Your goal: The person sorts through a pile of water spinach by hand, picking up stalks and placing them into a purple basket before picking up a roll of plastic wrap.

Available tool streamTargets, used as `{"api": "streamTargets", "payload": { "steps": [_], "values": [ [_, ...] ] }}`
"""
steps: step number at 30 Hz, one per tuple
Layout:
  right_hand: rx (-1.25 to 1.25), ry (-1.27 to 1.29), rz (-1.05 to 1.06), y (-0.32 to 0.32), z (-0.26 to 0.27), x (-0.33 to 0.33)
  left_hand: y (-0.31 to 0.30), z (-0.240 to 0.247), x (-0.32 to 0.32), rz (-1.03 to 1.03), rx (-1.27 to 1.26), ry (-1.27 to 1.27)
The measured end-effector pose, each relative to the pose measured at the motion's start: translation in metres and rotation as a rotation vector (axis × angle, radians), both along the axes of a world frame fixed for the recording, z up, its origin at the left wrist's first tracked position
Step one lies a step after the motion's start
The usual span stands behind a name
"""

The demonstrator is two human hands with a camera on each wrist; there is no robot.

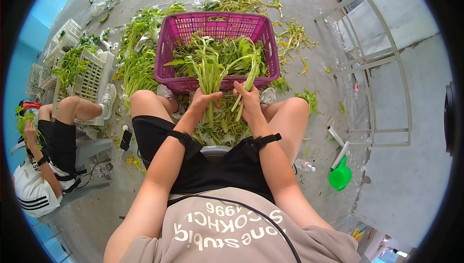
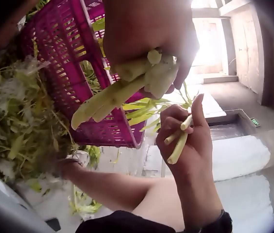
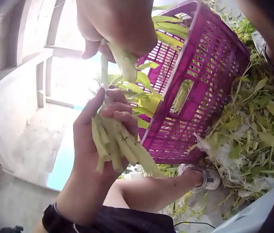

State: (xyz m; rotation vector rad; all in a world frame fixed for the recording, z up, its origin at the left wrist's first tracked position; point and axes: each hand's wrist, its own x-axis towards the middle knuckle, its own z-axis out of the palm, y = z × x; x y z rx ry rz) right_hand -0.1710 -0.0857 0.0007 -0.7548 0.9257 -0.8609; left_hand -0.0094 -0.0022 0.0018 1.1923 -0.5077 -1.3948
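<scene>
In the head view my left hand (image 1: 201, 102) grips a thick bunch of pale-green leafy stalks (image 1: 209, 72) by the lower stems. The cut ends (image 3: 117, 145) stick out below its fingers in the right wrist view. Beside it, my right hand (image 1: 249, 101) holds a thinner bundle of leafy stalks (image 1: 252, 72), and a few cut ends (image 2: 178, 145) show past its fingers in the left wrist view. Both bundles lean over the near rim of a purple plastic crate (image 1: 217, 17). Dark leafy greens (image 1: 181, 53) fill the crate's bottom.
Loose leaves and trimmings (image 1: 220, 130) cover the floor between my feet. Heaped greens (image 1: 137, 65) lie left of the crate, yellowed stalks (image 1: 237, 0) behind it. Another person (image 1: 36, 176) sits at left near white crates (image 1: 92, 79). A metal frame (image 1: 369, 65) stands at right.
</scene>
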Motion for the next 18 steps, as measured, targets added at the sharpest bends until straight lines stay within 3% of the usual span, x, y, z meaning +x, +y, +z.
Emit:
{"api": "streamTargets", "payload": {
  "steps": [10,18],
  "values": [
    [-0.068,-0.029,-0.063,0.002,-0.004,-0.001,0.002,-0.007,-0.01,-0.175,0.007,0.024],
    [-0.148,0.075,-0.156,0.002,-0.003,0.001,0.003,-0.008,-0.008,-0.146,0.023,0.032]
  ]
}}
